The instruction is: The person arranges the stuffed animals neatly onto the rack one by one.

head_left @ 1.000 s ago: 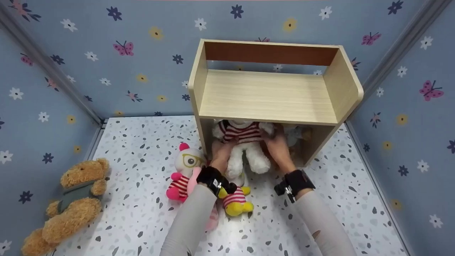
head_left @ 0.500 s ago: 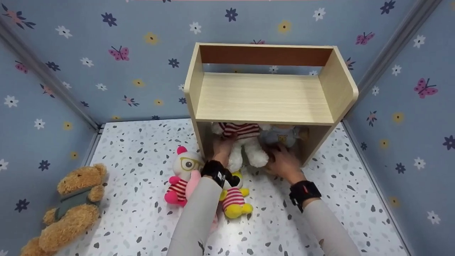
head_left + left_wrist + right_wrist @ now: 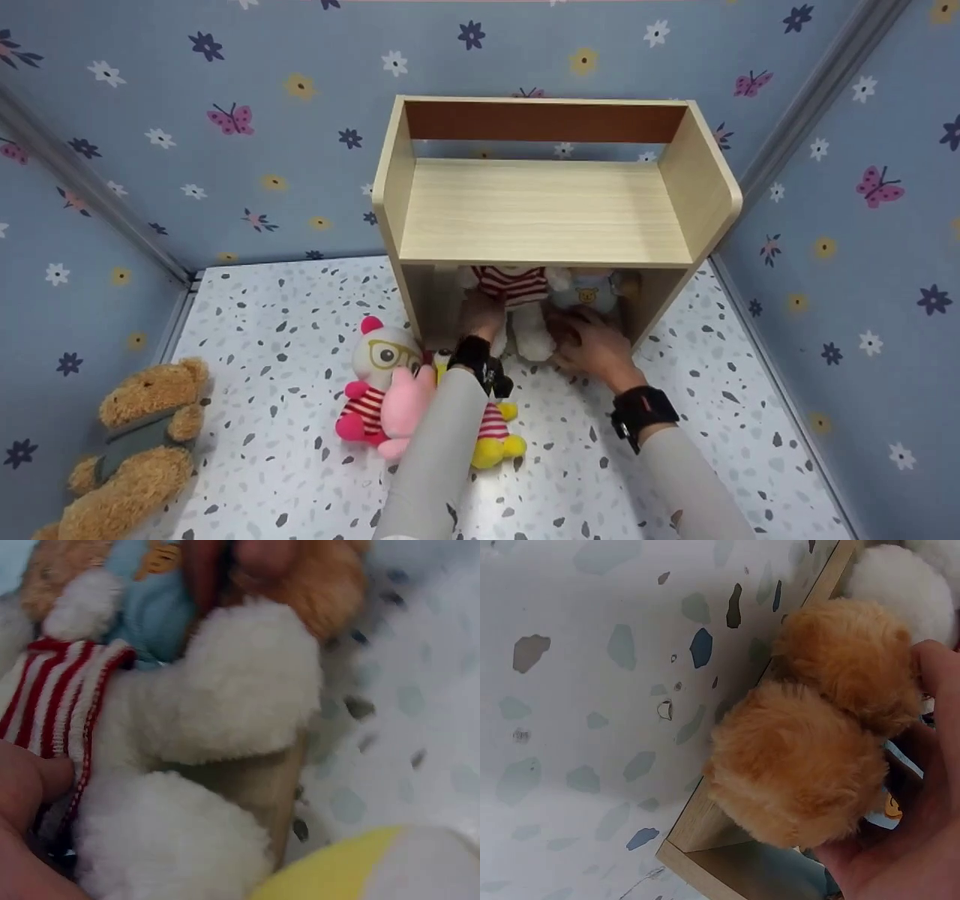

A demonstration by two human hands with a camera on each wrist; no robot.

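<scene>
Both hands are working in the lower compartment of a pale wood-grain shelf point(image 3: 544, 210), a boxy unit with rounded side panels and a reddish-brown back strip, standing on a speckled terrazzo-patterned floor point(image 3: 285, 315) between blue walls printed with flowers and butterflies.

The left hand point(image 3: 484, 315) is reaching under the shelf board and pressing against a white plush bear point(image 3: 525, 315) with woolly, fleecy fur and a knitted red-and-white striped jumper. In the left wrist view its fingers point(image 3: 34, 780) are lying against the jumper's ribbed hem; how far they are curling round the toy cannot be told. The white bear is sitting upright just inside the compartment's front edge, its rounded legs poking out toward the floor.

The right hand point(image 3: 596, 345) is cupping a tan plush bear point(image 3: 817, 735) by its two round, shaggy golden-orange feet, with the fingers point(image 3: 937, 675) wrapping round them from behind. This bear, in a soft light-blue top point(image 3: 589, 289) with a small bear face printed on it, is sitting right of the white one, touching it, its feet resting at the compartment's wooden front lip.

On the floor in front of the shelf, a white-and-pink plush toy with yellow glasses point(image 3: 382, 375) and a yellow striped plush toy point(image 3: 496, 439) are lying under the left sleeve. A bigger brown curly-furred teddy point(image 3: 127, 450) is slumping well apart at the left wall.
</scene>
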